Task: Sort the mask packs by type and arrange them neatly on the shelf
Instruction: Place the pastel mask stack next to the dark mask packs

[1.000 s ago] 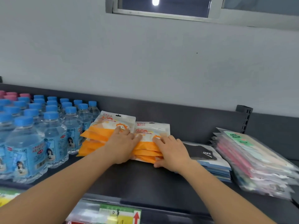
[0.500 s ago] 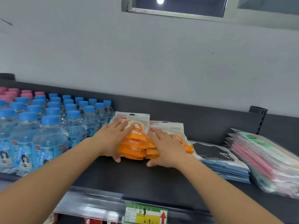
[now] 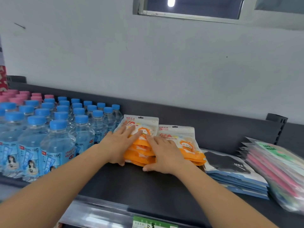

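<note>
Two stacks of orange-and-white plastic mask packs side by side and touching on dark grey metal shelf (image 3: 139, 186); left stack (image 3: 148, 120) set slightly further back than right stack (image 3: 187, 142). Left hand (image 3: 117, 145) flat on left stack, fingers (image 3: 128, 134) straight and spread, grasping nothing (thumb at the stack's front edge). Right hand (image 3: 164, 155) flat across the seam between the two stacks, fingers likewise released, thumb low by the shelf surface. Clear blue-capped water bottles (image 3: 57, 137) just beside left stack, pink-capped bottles (image 3: 19, 96) further back. Blue-and-white packs showing a black mask (image 3: 230, 171) just beside right stack; tilted pile of clear pastel mask packs (image 3: 276, 163) at far right.
</note>
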Tool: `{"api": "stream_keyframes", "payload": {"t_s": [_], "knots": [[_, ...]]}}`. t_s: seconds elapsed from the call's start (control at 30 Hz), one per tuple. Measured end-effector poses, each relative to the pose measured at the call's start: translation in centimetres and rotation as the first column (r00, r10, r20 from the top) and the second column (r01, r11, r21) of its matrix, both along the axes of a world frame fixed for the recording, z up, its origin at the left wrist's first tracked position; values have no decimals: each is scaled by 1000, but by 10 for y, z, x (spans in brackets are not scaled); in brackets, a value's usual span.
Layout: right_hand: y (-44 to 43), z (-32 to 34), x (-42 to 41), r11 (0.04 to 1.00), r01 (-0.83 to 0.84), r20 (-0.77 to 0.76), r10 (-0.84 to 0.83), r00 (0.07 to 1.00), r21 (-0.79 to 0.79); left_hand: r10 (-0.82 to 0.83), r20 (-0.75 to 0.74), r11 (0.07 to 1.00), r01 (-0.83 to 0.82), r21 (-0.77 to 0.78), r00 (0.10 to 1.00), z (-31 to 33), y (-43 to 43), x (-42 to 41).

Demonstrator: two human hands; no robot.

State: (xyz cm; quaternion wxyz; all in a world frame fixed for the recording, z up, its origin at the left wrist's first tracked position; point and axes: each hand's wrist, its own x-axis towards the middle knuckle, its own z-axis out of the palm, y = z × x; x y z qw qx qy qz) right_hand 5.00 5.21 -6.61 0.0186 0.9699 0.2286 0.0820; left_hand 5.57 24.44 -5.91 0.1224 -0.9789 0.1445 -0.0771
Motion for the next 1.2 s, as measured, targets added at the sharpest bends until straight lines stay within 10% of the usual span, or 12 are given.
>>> {"api": "stream_keyframes", "payload": {"t_s": [0.6,1.2], "knots": [[-58,19,-5,970,236,-184,-242,953,-55,-72,-43,984,64,-164,996,8,-9,-3],[-52,4,-23,959,260,-40,-257,966,113,-112,49,978,119,-173,992,15,-14,-9]]}}
